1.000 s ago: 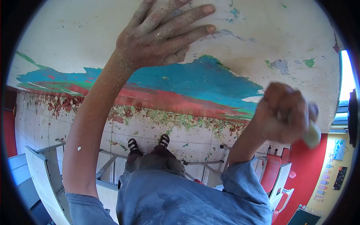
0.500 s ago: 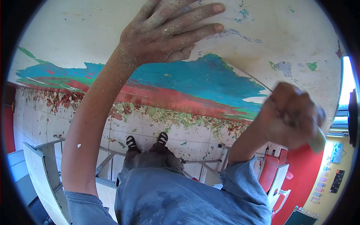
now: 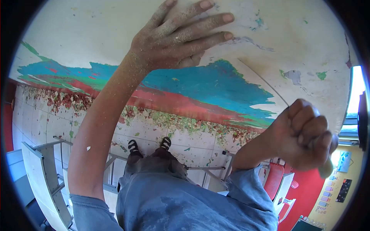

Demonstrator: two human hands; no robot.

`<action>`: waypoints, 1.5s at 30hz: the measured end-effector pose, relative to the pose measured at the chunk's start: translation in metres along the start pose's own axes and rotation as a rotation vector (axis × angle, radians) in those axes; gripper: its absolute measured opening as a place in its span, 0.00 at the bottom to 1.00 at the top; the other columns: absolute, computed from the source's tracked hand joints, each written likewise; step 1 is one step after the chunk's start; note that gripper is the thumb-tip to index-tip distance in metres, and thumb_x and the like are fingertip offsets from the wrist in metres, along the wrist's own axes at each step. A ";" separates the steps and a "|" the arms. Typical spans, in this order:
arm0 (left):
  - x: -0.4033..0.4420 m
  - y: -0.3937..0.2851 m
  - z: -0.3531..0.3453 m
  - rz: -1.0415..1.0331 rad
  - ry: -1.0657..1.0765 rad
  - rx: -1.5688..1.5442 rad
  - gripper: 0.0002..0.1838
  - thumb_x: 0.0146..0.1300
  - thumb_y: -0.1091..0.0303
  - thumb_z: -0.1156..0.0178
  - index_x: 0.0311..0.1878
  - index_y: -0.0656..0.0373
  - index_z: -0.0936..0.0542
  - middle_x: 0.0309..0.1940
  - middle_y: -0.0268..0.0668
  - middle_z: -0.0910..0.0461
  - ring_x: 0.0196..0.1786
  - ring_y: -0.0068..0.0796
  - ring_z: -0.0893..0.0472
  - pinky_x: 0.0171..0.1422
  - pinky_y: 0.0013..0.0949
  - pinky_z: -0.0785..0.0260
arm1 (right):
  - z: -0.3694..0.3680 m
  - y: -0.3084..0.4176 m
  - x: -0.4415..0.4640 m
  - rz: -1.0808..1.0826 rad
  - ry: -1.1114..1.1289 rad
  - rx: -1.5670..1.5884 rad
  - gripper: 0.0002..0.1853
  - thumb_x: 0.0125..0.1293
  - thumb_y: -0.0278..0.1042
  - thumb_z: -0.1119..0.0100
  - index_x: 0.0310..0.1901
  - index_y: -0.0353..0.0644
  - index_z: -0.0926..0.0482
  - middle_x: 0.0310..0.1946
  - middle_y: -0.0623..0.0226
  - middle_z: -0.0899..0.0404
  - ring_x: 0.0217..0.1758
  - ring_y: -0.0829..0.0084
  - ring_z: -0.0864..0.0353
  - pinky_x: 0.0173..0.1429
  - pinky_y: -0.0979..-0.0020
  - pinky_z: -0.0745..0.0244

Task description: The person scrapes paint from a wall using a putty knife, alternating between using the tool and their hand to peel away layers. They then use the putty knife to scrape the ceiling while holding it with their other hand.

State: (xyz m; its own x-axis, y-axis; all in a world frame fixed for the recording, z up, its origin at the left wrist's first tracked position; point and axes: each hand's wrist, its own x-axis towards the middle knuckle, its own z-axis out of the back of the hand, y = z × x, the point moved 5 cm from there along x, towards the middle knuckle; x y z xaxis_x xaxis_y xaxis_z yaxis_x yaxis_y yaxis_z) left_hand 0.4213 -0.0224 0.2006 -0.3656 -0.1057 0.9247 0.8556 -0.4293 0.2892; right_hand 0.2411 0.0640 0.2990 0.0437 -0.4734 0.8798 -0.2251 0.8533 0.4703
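My left hand (image 3: 169,44), coated in pale dust, lies against the off-white wall (image 3: 115,30) with its fingers stretched out and slightly spread. In my right fist (image 3: 306,134) is a scraper with a pale green handle end (image 3: 326,169) sticking out below. Its thin metal blade (image 3: 266,82), seen edge-on, runs up and left to the wall surface near the left fingertips; whether the tip presses on it I cannot tell. Below the hands, a ragged patch of blue paint (image 3: 192,82) borders a red band (image 3: 173,102) with green edges.
Flakes of green and red paint (image 3: 177,120) litter the tiled floor (image 3: 127,133) along the wall, close to my sandalled feet (image 3: 165,143). Metal-framed furniture (image 3: 44,181) stands behind on the left, a red chair (image 3: 274,177) on the right. A bright window (image 3: 356,92) is far right.
My right hand, blurred before, has moved down and slightly right with the scraper and now appears sharp. The view has shifted a little; my left hand stays at about the same place on the wall.
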 end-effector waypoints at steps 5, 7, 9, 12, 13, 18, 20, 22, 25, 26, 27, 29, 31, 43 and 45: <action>-0.003 0.000 -0.003 -0.014 -0.062 0.023 0.19 0.58 0.49 0.53 0.55 0.28 0.31 0.61 0.17 0.38 0.66 0.25 0.42 0.74 0.43 0.65 | -0.006 -0.008 -0.005 -0.010 0.025 -0.072 0.16 0.54 0.29 0.60 0.12 0.48 0.48 0.08 0.75 0.50 0.09 0.82 0.60 0.15 0.76 0.62; -0.005 0.002 -0.007 -0.050 -0.135 0.052 0.20 0.58 0.49 0.53 0.55 0.29 0.31 0.61 0.17 0.38 0.66 0.25 0.42 0.74 0.43 0.66 | -0.008 -0.010 -0.004 -0.059 0.024 -0.059 0.16 0.54 0.29 0.60 0.12 0.47 0.48 0.08 0.74 0.50 0.09 0.82 0.60 0.15 0.75 0.62; -0.006 0.002 -0.007 -0.051 -0.129 0.030 0.20 0.58 0.47 0.54 0.56 0.29 0.31 0.62 0.17 0.38 0.66 0.25 0.42 0.73 0.44 0.66 | -0.009 -0.009 0.000 -0.053 0.052 -0.095 0.16 0.54 0.29 0.59 0.12 0.47 0.47 0.08 0.74 0.50 0.09 0.82 0.59 0.15 0.75 0.61; -0.007 -0.002 -0.004 0.014 -0.020 -0.030 0.21 0.58 0.44 0.54 0.56 0.29 0.32 0.62 0.18 0.39 0.66 0.26 0.43 0.73 0.44 0.66 | -0.009 -0.007 0.002 0.047 0.100 -0.184 0.15 0.54 0.29 0.59 0.11 0.47 0.47 0.08 0.73 0.49 0.09 0.82 0.59 0.16 0.75 0.60; -0.007 -0.003 -0.001 0.010 0.024 -0.022 0.22 0.58 0.44 0.55 0.57 0.30 0.32 0.62 0.18 0.39 0.66 0.26 0.43 0.73 0.44 0.65 | -0.009 -0.005 0.002 0.034 0.089 -0.148 0.15 0.53 0.29 0.59 0.12 0.47 0.47 0.08 0.74 0.49 0.09 0.82 0.59 0.16 0.76 0.60; -0.008 -0.002 -0.003 0.032 -0.053 -0.092 0.24 0.59 0.42 0.58 0.58 0.31 0.34 0.63 0.20 0.41 0.67 0.26 0.45 0.73 0.44 0.65 | -0.019 -0.006 -0.001 0.102 0.004 -0.219 0.15 0.53 0.28 0.59 0.13 0.49 0.47 0.08 0.75 0.50 0.09 0.82 0.59 0.16 0.77 0.61; -0.007 0.000 -0.004 -0.006 -0.024 -0.052 0.24 0.59 0.41 0.59 0.58 0.32 0.34 0.63 0.20 0.41 0.67 0.26 0.45 0.73 0.44 0.65 | -0.020 -0.005 0.001 0.041 0.073 -0.153 0.14 0.53 0.28 0.59 0.14 0.49 0.47 0.08 0.74 0.50 0.09 0.82 0.59 0.16 0.76 0.61; -0.005 0.002 -0.002 0.006 0.015 -0.083 0.24 0.60 0.42 0.59 0.58 0.32 0.34 0.63 0.21 0.41 0.67 0.26 0.45 0.73 0.44 0.65 | -0.017 -0.005 0.005 0.029 0.179 -0.043 0.10 0.53 0.23 0.58 0.19 0.45 0.43 0.09 0.72 0.48 0.09 0.82 0.58 0.14 0.76 0.60; -0.008 0.000 0.001 0.014 0.041 -0.133 0.23 0.60 0.43 0.58 0.58 0.32 0.33 0.63 0.21 0.41 0.67 0.26 0.45 0.73 0.44 0.65 | -0.021 -0.005 0.001 0.273 0.273 -0.256 0.05 0.52 0.17 0.56 0.28 0.39 0.38 0.13 0.67 0.42 0.08 0.79 0.53 0.11 0.76 0.58; -0.007 0.001 0.000 0.013 0.039 -0.146 0.23 0.60 0.43 0.58 0.58 0.32 0.33 0.63 0.21 0.41 0.67 0.26 0.45 0.73 0.44 0.65 | -0.024 -0.002 -0.001 0.387 0.294 -0.371 0.06 0.52 0.17 0.55 0.30 0.37 0.37 0.14 0.66 0.41 0.09 0.78 0.52 0.10 0.76 0.57; -0.007 0.002 0.001 0.010 0.019 -0.119 0.23 0.60 0.43 0.58 0.58 0.32 0.33 0.63 0.21 0.41 0.67 0.26 0.45 0.73 0.44 0.65 | -0.024 -0.001 -0.001 0.431 0.304 -0.433 0.05 0.52 0.18 0.54 0.30 0.37 0.36 0.15 0.66 0.41 0.09 0.77 0.51 0.11 0.76 0.57; -0.006 0.001 0.002 0.007 -0.013 -0.081 0.23 0.60 0.42 0.58 0.58 0.32 0.33 0.64 0.22 0.41 0.67 0.26 0.46 0.73 0.44 0.65 | -0.022 0.001 -0.003 0.390 0.286 -0.390 0.03 0.53 0.21 0.55 0.29 0.39 0.37 0.14 0.67 0.41 0.09 0.77 0.49 0.11 0.76 0.56; -0.003 -0.002 -0.003 0.006 -0.119 -0.159 0.23 0.60 0.43 0.58 0.58 0.34 0.33 0.63 0.22 0.41 0.67 0.27 0.46 0.73 0.44 0.65 | -0.021 -0.001 -0.003 0.255 0.230 -0.168 0.04 0.55 0.25 0.56 0.25 0.41 0.39 0.12 0.69 0.42 0.09 0.76 0.47 0.11 0.76 0.54; -0.002 0.008 0.014 -0.024 -0.026 -0.095 0.30 0.45 0.56 0.43 0.56 0.28 0.32 0.62 0.14 0.40 0.64 0.20 0.39 0.70 0.41 0.56 | -0.031 -0.011 0.007 0.011 0.031 -0.083 0.14 0.51 0.25 0.57 0.14 0.49 0.48 0.07 0.72 0.52 0.09 0.82 0.59 0.14 0.77 0.60; -0.004 0.004 0.015 -0.020 -0.015 -0.094 0.29 0.45 0.56 0.43 0.56 0.27 0.31 0.62 0.14 0.39 0.63 0.21 0.39 0.70 0.42 0.56 | -0.030 -0.008 0.005 0.016 0.014 -0.217 0.14 0.51 0.25 0.58 0.14 0.49 0.49 0.07 0.72 0.52 0.09 0.82 0.59 0.14 0.77 0.60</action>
State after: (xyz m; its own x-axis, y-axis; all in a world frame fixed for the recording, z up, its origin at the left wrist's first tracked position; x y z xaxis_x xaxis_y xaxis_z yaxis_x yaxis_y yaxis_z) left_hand 0.4315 -0.0103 0.2019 -0.3765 -0.0829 0.9227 0.8094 -0.5139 0.2841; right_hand 0.2724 0.0617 0.3018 0.0558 -0.4573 0.8876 -0.0110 0.8886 0.4585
